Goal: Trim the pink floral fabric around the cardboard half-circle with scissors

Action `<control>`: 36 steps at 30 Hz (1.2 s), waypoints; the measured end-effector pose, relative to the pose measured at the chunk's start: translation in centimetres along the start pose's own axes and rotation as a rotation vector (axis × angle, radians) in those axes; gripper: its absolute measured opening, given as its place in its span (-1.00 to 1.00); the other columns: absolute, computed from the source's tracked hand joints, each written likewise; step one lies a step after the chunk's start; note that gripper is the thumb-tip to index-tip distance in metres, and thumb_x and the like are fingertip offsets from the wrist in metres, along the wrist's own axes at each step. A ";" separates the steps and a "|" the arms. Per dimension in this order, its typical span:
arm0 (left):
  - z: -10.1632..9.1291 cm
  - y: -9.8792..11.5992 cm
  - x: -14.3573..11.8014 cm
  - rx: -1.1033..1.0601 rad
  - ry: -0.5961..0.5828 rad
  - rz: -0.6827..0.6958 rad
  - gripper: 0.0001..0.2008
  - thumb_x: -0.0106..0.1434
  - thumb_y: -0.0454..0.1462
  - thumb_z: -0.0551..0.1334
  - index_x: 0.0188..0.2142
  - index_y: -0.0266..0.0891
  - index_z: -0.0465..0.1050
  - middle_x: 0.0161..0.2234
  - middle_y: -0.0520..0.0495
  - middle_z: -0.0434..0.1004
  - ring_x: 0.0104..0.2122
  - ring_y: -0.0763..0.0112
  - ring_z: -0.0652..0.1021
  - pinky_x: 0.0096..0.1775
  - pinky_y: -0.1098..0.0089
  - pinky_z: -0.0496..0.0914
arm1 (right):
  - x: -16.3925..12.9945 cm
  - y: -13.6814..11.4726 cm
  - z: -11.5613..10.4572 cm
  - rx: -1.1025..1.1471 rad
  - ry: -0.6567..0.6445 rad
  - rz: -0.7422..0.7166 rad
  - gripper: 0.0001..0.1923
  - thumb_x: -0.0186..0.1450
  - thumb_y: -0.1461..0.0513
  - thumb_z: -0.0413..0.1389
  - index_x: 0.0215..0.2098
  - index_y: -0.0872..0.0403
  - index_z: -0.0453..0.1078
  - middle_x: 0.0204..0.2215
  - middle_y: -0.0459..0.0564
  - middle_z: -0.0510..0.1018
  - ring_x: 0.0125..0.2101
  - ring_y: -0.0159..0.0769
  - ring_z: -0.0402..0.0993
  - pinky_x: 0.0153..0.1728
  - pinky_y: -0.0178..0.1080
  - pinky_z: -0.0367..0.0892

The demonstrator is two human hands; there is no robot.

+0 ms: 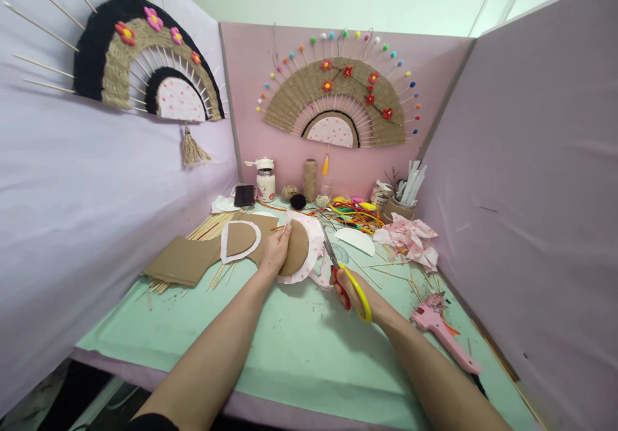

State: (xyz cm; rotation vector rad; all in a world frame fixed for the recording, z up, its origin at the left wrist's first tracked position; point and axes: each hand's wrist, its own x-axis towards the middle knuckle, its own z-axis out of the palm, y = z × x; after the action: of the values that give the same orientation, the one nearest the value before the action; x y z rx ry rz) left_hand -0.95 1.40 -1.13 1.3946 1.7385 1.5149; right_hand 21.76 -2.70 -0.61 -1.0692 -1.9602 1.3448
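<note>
Overhead, woven fans (335,99) hang above the littered green table (299,347).

No text, label, brand or number can be read anywhere in the scene. The white bottle (265,183) at the far side of the table carries a small printed picture, too small to make out. A faint round mark shows on the green table cover (299,347) just beyond the scissors (345,276), but its lettering is too blurred to read.
</note>
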 end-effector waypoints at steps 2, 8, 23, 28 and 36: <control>0.0 -0.1 0.0 0.002 -0.003 0.002 -0.48 0.19 0.13 0.03 -0.55 -0.24 0.39 -0.57 0.01 0.39 -0.45 0.34 0.36 -0.39 0.40 0.16 | 0.1 0.1 0.1 0.026 0.007 0.015 -0.35 0.19 -0.33 -0.29 -0.42 0.04 0.16 -0.68 -0.19 0.20 -0.71 -0.44 0.12 -0.66 -0.32 0.12; 0.1 -0.2 0.0 0.024 0.004 0.014 -0.51 0.21 0.10 0.01 -0.57 -0.23 0.32 -0.55 0.00 0.38 -0.45 0.34 0.36 -0.39 0.40 0.16 | 0.0 -0.1 0.1 0.059 0.034 0.020 -0.33 0.15 -0.36 -0.29 -0.42 0.02 0.17 -0.71 -0.17 0.20 -0.72 -0.38 0.15 -0.66 -0.27 0.11; 0.5 -0.3 -0.3 0.076 -0.023 0.036 -0.51 0.22 0.11 -0.02 -0.62 -0.19 0.15 -0.63 0.08 0.23 -0.53 0.41 0.28 -0.47 0.40 0.07 | 0.0 -0.4 0.1 0.052 0.050 0.044 -0.35 0.20 -0.32 -0.28 -0.45 0.04 0.17 -0.78 -0.20 0.19 -0.78 -0.42 0.16 -0.71 -0.32 0.14; 0.6 -0.4 -0.2 0.073 -0.027 0.040 -0.51 0.22 0.12 -0.03 -0.61 -0.19 0.11 -0.62 0.08 0.19 -0.53 0.42 0.26 -0.46 0.40 0.07 | 0.0 -0.3 0.0 0.059 0.064 0.074 -0.35 0.19 -0.33 -0.28 -0.46 0.04 0.17 -0.81 -0.20 0.19 -0.81 -0.44 0.13 -0.76 -0.35 0.12; 0.6 -0.5 -0.2 0.082 -0.036 0.040 -0.51 0.22 0.12 -0.03 -0.61 -0.17 0.02 -0.64 0.10 0.09 -0.55 0.44 0.20 -0.49 0.40 0.02 | 0.0 -0.6 0.2 0.088 0.083 0.122 -0.39 0.18 -0.32 -0.22 -0.50 0.02 0.13 -0.85 -0.25 0.16 -0.84 -0.47 0.08 -0.83 -0.40 0.06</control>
State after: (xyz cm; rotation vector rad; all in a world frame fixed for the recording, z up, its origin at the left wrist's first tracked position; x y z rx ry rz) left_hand -0.51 1.52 -1.81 1.4967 1.7783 1.4448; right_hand 21.47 -2.91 -0.13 -1.1983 -1.7845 1.4139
